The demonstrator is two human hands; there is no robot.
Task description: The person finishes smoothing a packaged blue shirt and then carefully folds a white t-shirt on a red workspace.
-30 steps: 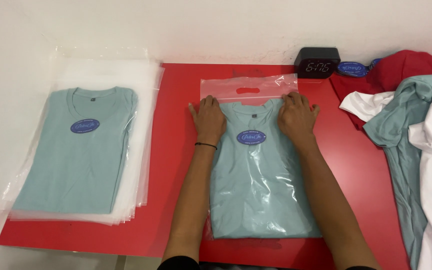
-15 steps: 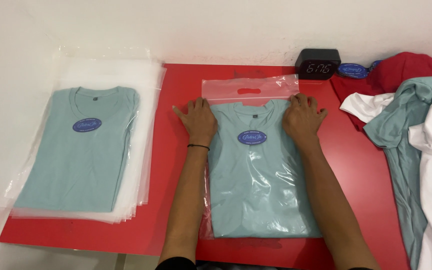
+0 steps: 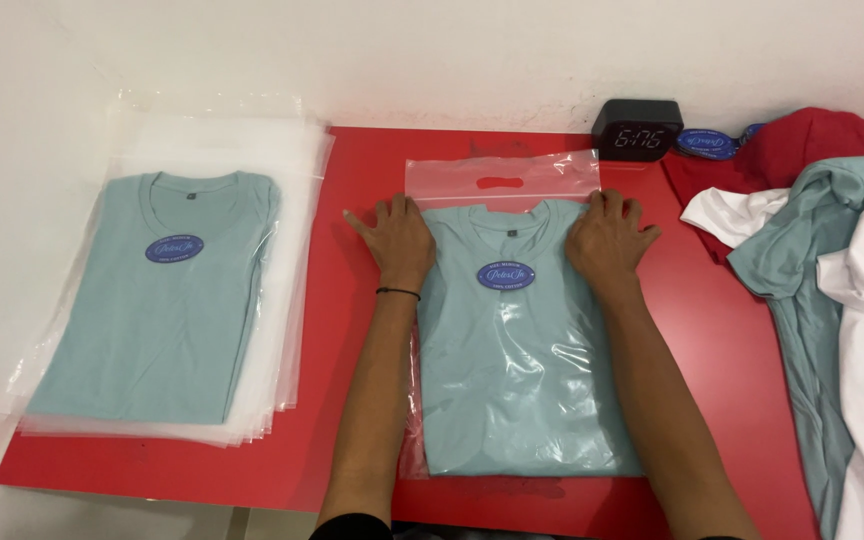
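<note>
Fingers (image 3: 392,215) of both hands flank the bagged shirt's (image 3: 517,380) shoulders.

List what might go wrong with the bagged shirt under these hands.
Both the left hand and right hand press flat on the bagged shirt; the slick clear bag may slide on the red table. Wrinkles near the shirt's middle could get pressed in. The loose shirts lie close by and might snag.

Both forearms reach forward from bottom of view, bare, roughly parallel, angled slightly inward. Left hand (image 3: 397,243) palm down, flat, fingers spread, thumb out to the left; thin dark band at its wrist. Right hand (image 3: 609,242) palm down, flat, fingers splayed forward. Hands level with each other, well apart.
</note>
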